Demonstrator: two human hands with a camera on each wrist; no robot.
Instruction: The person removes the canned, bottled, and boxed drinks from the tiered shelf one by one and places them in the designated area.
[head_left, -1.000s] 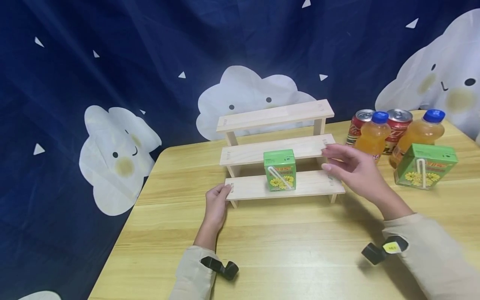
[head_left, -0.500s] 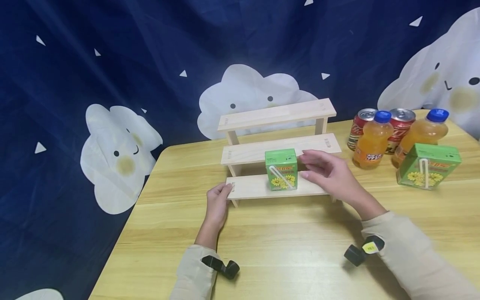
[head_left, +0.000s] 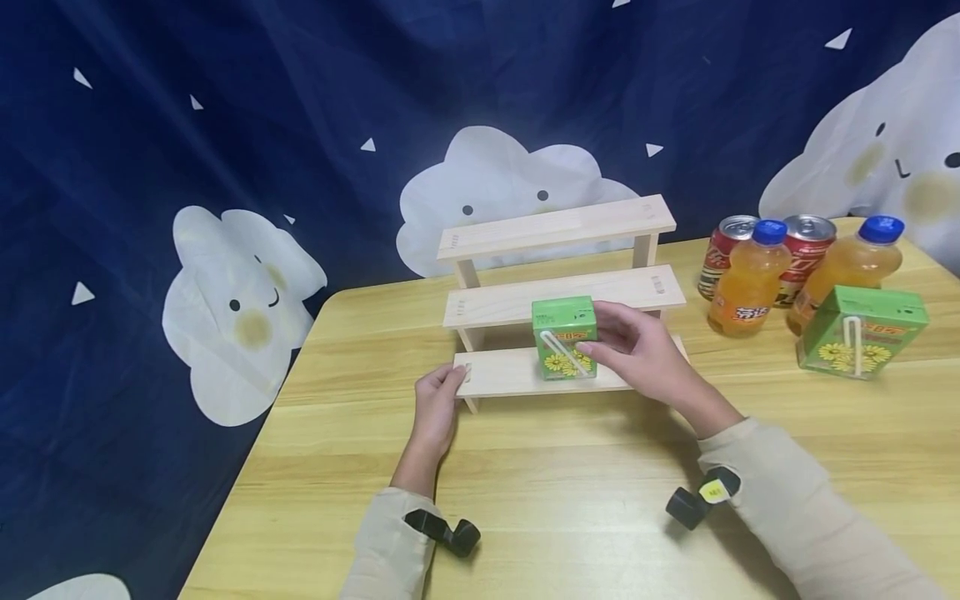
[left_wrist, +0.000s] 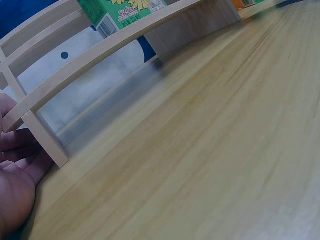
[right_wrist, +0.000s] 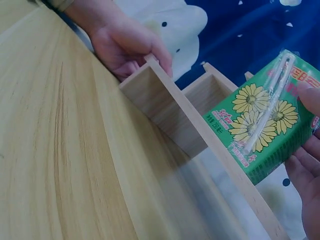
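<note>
A three-tier wooden shelf (head_left: 495, 377) stands on the table. On its lowest step sits a green drink carton (head_left: 553, 315) with yellow flowers and a straw on its front, upright near the middle. My right hand (head_left: 651, 357) holds this carton from its right side, thumb on the front face; the other fingers are partly hidden behind it. In the right wrist view the thumb and fingers flank the carton (right_wrist: 250, 120). My left hand (head_left: 435, 410) grips the lowest step's left end, thumb on top; the left wrist view shows its fingers (left_wrist: 22, 145) beside and under the board.
Right of the shelf stand two orange drink bottles (head_left: 748, 287) with blue caps and two red cans (head_left: 722, 254). A second green carton (head_left: 862, 333) is in front of them. Behind the wooden table (head_left: 525, 500) hangs a dark blue curtain (head_left: 337, 67) with clouds.
My right hand has moved left from the shelf's right end to the carton and now holds it. The left hand keeps its grip on the lowest step, and the carton looks unmoved.
</note>
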